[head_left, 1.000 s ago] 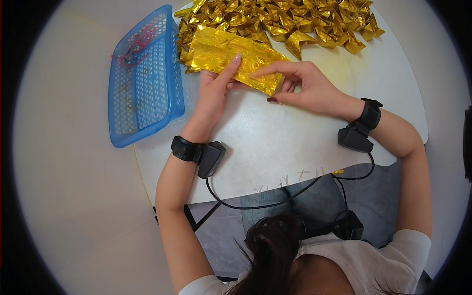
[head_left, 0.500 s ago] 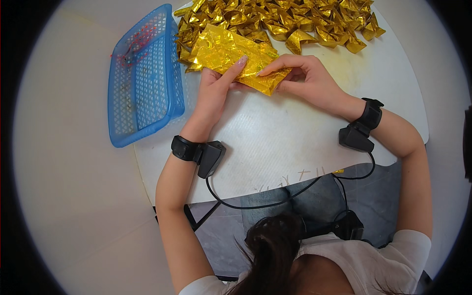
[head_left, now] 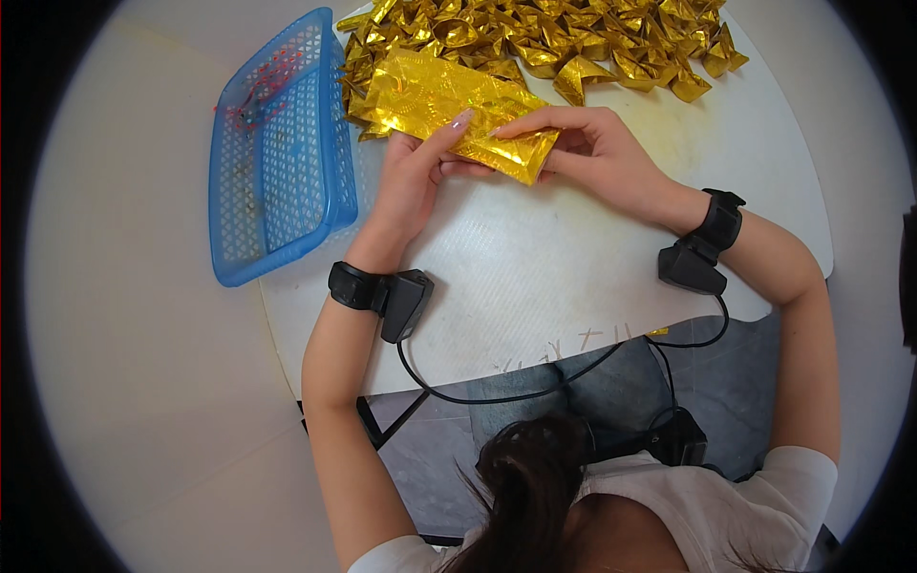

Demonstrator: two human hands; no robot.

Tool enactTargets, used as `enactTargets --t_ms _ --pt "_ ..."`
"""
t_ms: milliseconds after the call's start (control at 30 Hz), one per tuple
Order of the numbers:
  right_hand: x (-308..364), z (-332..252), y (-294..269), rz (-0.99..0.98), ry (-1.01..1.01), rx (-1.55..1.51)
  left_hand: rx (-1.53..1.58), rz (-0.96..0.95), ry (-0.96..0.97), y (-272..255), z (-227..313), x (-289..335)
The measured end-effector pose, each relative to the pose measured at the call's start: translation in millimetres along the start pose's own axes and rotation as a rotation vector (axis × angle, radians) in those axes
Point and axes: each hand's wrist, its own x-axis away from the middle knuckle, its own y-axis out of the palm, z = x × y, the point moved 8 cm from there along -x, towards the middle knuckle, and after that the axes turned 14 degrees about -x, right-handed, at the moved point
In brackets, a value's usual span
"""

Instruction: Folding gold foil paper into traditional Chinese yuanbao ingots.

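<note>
Between my hands, above the table, is a shiny gold foil paper (head_left: 435,95), seemingly folded over or a small stack. My left hand (head_left: 420,167) grips its near left part, thumb on top and fingers underneath. At its right end, my right hand (head_left: 592,148) pinches the near corner, with the index finger lying across the top and the thumb by the edge. Just beyond the paper spreads a heap of folded gold foil pieces (head_left: 583,48), each with pointed ends.
A blue plastic basket (head_left: 334,181) with latticed sides stands at the table's left edge, with thin pink-red strands (head_left: 263,91) inside. The white table (head_left: 516,277) has a curved right edge. A black cable (head_left: 497,402) loops from my wristbands below the near edge.
The gold foil paper has shifted slightly left and tilted. My left hand has moved a little left with it, while my right index finger has slid slightly left across the paper.
</note>
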Motion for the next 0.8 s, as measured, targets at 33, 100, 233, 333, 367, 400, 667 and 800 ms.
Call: enactTargets --t_ms 33,100,233,333,367,400,667,800 --pt "-0.1 2.5 -4.6 0.026 0.013 -0.013 0.0 -0.001 0.0 -1.0 0.9 -0.7" --pt "-0.5 0.0 -4.2 0.047 0.002 -0.082 -0.064 -0.12 -0.017 3.7 1.2 -1.1" --pt "-0.1 4.9 -11.3 0.14 -0.007 -0.179 -0.127 -0.09 -0.022 6.0 1.7 0.1" --pt "-0.7 5.6 -16.9 0.156 0.007 -0.141 -0.088 -0.018 0.021 5.4 7.4 1.1" --pt "-0.5 4.9 -16.8 0.156 0.007 -0.141 -0.081 -0.028 0.026 6.0 7.8 1.1" --pt "0.1 2.7 -18.6 0.182 -0.008 -0.148 -0.074 -0.038 0.031 6.5 8.1 1.1" --pt "1.9 -8.6 -23.9 0.293 -0.083 -0.163 -0.18 -0.084 -0.022 4.2 -5.9 5.1" --pt "-0.4 3.3 -24.1 0.231 -0.015 -0.084 -0.268 -0.079 0.016 4.9 -2.8 8.0"
